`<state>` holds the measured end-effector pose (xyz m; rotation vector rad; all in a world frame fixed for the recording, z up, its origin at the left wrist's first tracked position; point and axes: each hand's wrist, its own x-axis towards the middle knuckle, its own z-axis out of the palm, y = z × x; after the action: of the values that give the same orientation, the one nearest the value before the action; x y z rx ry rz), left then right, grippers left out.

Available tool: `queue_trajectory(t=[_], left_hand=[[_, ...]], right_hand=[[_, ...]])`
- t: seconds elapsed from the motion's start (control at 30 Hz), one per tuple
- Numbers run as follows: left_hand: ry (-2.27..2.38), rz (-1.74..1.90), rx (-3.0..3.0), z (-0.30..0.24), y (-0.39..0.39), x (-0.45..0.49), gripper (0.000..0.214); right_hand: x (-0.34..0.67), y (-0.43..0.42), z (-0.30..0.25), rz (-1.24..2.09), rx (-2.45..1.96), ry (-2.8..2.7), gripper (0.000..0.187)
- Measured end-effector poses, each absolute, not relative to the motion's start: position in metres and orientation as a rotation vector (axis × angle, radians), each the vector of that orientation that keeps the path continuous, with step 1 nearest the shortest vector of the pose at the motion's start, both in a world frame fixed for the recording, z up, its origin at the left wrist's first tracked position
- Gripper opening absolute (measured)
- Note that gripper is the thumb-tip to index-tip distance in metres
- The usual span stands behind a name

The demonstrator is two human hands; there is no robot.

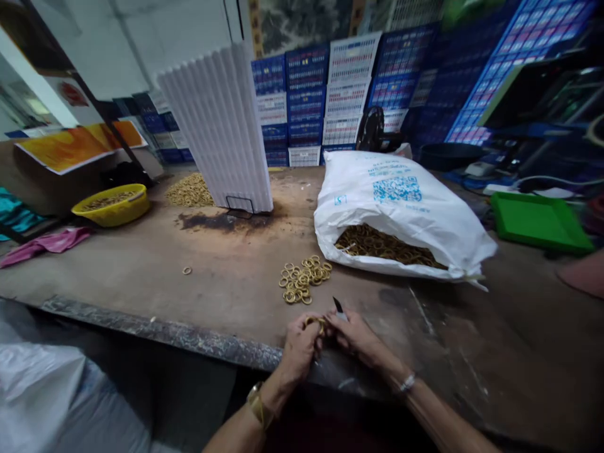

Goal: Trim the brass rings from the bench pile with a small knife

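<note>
My left hand (301, 343) is closed around a few brass-coloured rings (315, 324) at the table's front edge. Close beside it, my right hand (352, 333) grips a small knife (338, 306), its dark blade pointing up and away from me. The right fingertips meet the rings in the left hand. Just beyond both hands lies a loose pile of similar rings (304, 280). Behind that pile, to the right, a white woven sack (368, 189) rests on its side, its torn mouth showing many more rings (387, 246).
One ring (187, 270) lies alone on the table (226, 283). At the left are a yellow basin (116, 217), a pink cloth (47, 245) and a heap of rings (191, 190) behind a white corrugated panel (221, 126). A green tray (540, 223) sits at right; stacked crates (306, 100) stand behind.
</note>
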<state>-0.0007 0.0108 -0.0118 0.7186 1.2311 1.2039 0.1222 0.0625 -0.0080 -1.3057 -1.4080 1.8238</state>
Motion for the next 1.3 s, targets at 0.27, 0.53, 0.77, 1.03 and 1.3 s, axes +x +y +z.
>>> queue_trajectory(t=[0.27, 0.53, 0.77, 1.03, 1.3], left_hand=[[1.220, 1.169, 0.720, -0.007, 0.008, 0.000, 0.025], [1.242, 1.099, 0.772, -0.008, 0.007, -0.003, 0.020], [1.204, 1.026, 0.785, -0.006, 0.008, -0.003, 0.021], [1.201, 1.125, 0.705, -0.006, 0.006, -0.003, 0.023], [1.220, 1.135, 0.765, -0.007, 0.004, -0.003, 0.026]], right_hand=[[0.125, 0.060, -0.008, 1.722, -1.315, -1.438, 0.032], [0.122, 0.060, -0.009, 1.659, -1.372, -1.423, 0.027], [0.124, 0.064, -0.010, 1.451, -1.391, -1.666, 0.022], [0.137, 0.058, -0.014, 0.947, -1.272, -2.313, 0.013], [0.133, 0.050, -0.009, 0.722, -1.268, -2.544, 0.014]])
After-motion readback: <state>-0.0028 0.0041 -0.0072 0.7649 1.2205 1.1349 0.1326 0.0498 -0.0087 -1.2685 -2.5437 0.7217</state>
